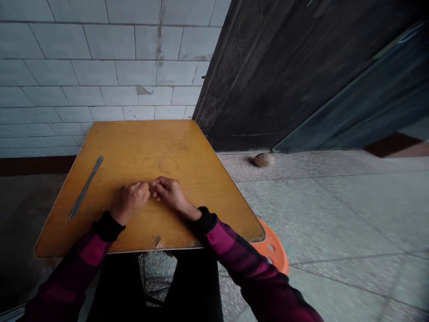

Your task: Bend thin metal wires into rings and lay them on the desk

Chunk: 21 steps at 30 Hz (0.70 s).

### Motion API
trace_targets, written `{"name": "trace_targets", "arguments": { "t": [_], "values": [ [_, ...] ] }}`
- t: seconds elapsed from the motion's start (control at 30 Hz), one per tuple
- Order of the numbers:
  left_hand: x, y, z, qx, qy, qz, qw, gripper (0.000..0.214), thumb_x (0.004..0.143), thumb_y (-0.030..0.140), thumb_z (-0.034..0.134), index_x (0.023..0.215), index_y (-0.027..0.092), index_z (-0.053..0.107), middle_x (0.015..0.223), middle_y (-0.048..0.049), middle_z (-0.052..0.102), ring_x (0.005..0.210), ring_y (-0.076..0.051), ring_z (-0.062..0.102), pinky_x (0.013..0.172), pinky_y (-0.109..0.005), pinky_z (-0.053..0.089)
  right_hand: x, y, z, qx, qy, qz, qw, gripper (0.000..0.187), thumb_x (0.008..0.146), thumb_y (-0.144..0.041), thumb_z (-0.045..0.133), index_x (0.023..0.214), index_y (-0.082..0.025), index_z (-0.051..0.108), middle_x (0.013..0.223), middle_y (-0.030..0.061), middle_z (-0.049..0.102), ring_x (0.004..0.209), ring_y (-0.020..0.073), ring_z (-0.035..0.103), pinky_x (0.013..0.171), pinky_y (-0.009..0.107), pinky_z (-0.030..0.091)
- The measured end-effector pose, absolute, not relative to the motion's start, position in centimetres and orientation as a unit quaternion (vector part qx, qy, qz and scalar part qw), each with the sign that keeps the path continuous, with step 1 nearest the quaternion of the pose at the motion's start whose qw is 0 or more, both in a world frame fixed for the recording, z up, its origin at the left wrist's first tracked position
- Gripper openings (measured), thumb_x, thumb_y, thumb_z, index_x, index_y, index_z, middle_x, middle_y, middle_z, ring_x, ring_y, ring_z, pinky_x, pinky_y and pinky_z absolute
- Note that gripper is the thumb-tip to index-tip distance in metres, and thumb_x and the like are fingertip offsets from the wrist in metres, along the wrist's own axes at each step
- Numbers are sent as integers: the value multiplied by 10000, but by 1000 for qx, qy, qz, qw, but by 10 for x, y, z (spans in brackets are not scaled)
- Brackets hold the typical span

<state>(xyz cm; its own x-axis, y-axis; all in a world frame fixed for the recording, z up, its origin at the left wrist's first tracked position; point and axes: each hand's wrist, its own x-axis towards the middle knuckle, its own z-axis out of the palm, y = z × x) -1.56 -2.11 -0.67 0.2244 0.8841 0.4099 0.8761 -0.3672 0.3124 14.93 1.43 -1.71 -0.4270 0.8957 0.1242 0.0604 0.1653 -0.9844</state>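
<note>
**A:** What lies furthest left on the table?

**B:** A bundle of thin metal wires, at nine o'clock from the hands. It lies slanted along the table's left edge, well apart from both hands.

**A:** And the hands?

**B:** The left hand rests knuckles-up on the wood with its fingers curled in. The right hand sits just beside it at three o'clock, curled the same way. Their fingertips meet in the middle of the table. Whether anything is pinched between them I cannot tell, because the fingers hide that spot. Both wrists come out of dark cuffs on magenta-and-black checked sleeves.

**A:** Where is the nearest thing?

**B:** A wire ring lies flat on the table at twelve o'clock from the right hand, near its knuckles but not touching them.

**A:** Further right?

**B:** A rounded stone sits on the floor at two o'clock, at the foot of a dark wooden door. An orange plastic stool shows past the table's near right corner at four o'clock. A white tiled wall stands behind the table at twelve.
</note>
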Motion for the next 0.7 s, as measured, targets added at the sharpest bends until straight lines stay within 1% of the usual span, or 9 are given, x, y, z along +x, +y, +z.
{"name": "trace_targets", "arguments": {
  "t": [0.2,0.3,0.37,0.43,0.5,0.57,0.63,0.7],
  "values": [
    [-27,-14,-2,736,599,315,-9,208,836,158,480,646,196,556,657,-73,625,609,-180,522,603,-290,283,148,17,-18,-328,-603,620,381,375,820,-531,630,851,-158,608,616,-18,634,490,80,553,499,205,431],
    [-31,-13,-1,733,599,323,-19,229,850,177,462,636,195,543,652,-67,634,621,-175,547,617,-289,304,148,17,-19,-327,-598,628,377,371,833,-529,623,874,-161,605,621,-19,636,493,79,554,502,202,434],
    [-31,-12,-2,738,597,312,-31,243,858,185,442,637,193,545,652,-67,645,624,-174,561,616,-289,312,148,17,-21,-334,-616,607,376,345,875,-502,576,903,-159,601,629,-13,639,495,88,561,505,210,442],
    [-30,-13,-3,749,594,292,-42,249,859,181,427,645,190,553,658,-66,658,629,-176,575,612,-290,318,149,17,-24,-345,-668,534,388,307,921,-439,518,1000,-155,603,652,0,652,524,109,584,540,232,468],
    [-27,-15,-4,759,591,267,-50,255,861,176,420,650,187,562,661,-66,666,623,-178,582,601,-295,316,151,17,-26,-354,-745,400,400,276,944,-341,484,1107,-154,605,759,43,696,642,142,639,636,267,496],
    [-24,-16,-4,768,591,238,-55,257,864,181,426,652,186,570,663,-68,671,610,-179,583,583,-299,309,153,18,-27,-359,-812,255,383,260,943,-259,479,1131,-167,634,901,88,721,777,171,665,715,280,487],
    [-20,-18,-4,778,589,212,-55,248,864,185,438,659,183,579,675,-73,679,605,-180,585,571,-301,306,155,18,-26,-370,-852,157,335,246,943,-214,480,1094,-188,672,956,95,726,803,175,663,700,261,460],
    [-17,-20,-3,787,584,191,-51,238,863,182,446,671,181,587,688,-76,686,613,-181,591,569,-302,309,157,16,-24,-388,-872,101,279,238,942,-187,486,1069,-209,685,896,73,728,726,158,642,622,239,411]
  ]
}}
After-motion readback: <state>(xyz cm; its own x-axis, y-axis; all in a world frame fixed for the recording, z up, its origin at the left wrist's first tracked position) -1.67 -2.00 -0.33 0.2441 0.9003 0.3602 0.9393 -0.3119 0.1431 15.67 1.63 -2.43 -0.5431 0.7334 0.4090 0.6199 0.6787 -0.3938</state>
